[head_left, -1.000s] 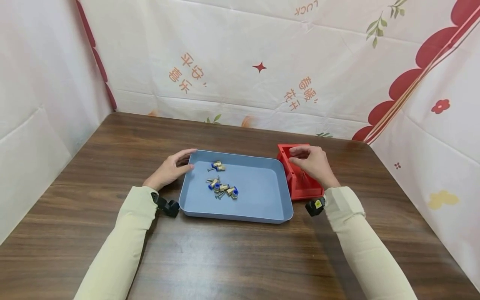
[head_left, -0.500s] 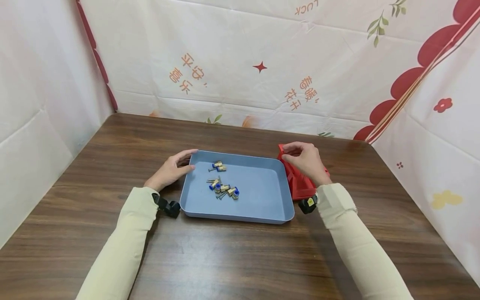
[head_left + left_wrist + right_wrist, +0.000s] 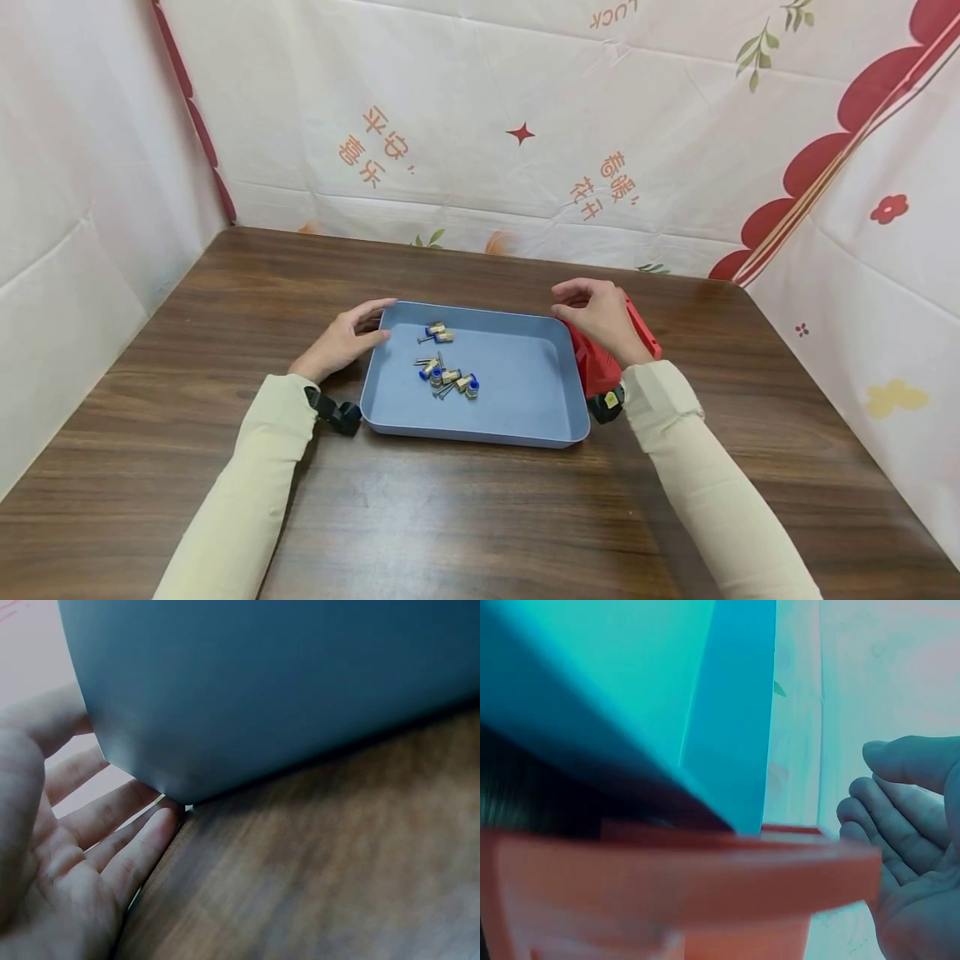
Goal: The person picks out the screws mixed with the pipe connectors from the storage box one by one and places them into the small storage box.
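Observation:
A blue-grey tray [image 3: 517, 367] lies on the table with several brass push-in fittings [image 3: 448, 377] with blue rings and several screws [image 3: 444, 390] in its left part. My left hand [image 3: 341, 342] rests at its left far corner, thumb over the rim. In the left wrist view, nearly straight fingers [image 3: 139, 851] touch the tray's outer wall. My right hand [image 3: 600, 321] hovers above the red bin [image 3: 596, 367] beside the tray's right end. Its fingers are loosely bent, with a gap to the thumb [image 3: 911, 761] and nothing visible between them. Hand and sleeve hide most of the bin's inside.
The brown wooden table [image 3: 450, 517] extends around the tray. A printed white cloth [image 3: 450, 125] hangs behind it and along both sides. Black wrist cameras [image 3: 345, 417] sit close to the tray's left side and the bin.
My right hand has moved left over the red bin, toward the tray's right far corner, covering more of the bin. My left hand, the tray and its contents stay put.

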Tool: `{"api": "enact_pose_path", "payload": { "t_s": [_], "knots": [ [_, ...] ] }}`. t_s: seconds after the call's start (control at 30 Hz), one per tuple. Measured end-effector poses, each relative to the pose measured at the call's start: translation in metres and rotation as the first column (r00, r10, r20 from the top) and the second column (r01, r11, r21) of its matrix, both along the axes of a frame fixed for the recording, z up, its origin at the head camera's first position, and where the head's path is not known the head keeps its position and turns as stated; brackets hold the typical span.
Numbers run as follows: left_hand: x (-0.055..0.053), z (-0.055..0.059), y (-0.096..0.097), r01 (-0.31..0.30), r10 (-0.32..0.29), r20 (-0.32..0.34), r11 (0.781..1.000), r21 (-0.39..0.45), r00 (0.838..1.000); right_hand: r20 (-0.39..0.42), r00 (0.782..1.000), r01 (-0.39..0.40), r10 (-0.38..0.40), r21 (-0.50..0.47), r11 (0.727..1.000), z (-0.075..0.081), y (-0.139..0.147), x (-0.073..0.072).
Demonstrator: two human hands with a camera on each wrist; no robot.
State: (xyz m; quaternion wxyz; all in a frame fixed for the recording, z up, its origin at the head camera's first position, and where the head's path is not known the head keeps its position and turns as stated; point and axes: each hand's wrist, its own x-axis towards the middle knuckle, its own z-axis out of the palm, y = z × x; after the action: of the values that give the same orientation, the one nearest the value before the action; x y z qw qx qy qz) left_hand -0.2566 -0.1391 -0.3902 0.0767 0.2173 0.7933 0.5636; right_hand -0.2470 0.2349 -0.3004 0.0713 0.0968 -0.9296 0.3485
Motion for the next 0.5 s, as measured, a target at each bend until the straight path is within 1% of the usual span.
{"api": "enact_pose_path", "payload": {
  "t_s": [0.27,0.5],
  "knots": [
    [-0.001,0.0,-0.002,-0.006,0.006,0.001,1.0,-0.002,1.0,0.029,0.999,-0.031,0.032,-0.02,0.999,0.0,-0.02,-0.003],
    [-0.001,-0.001,0.0,0.006,-0.006,-0.003,1.0,0.0,1.0,0.046,0.996,-0.071,0.071,-0.017,0.997,-0.006,-0.035,-0.003]
  ]
}}
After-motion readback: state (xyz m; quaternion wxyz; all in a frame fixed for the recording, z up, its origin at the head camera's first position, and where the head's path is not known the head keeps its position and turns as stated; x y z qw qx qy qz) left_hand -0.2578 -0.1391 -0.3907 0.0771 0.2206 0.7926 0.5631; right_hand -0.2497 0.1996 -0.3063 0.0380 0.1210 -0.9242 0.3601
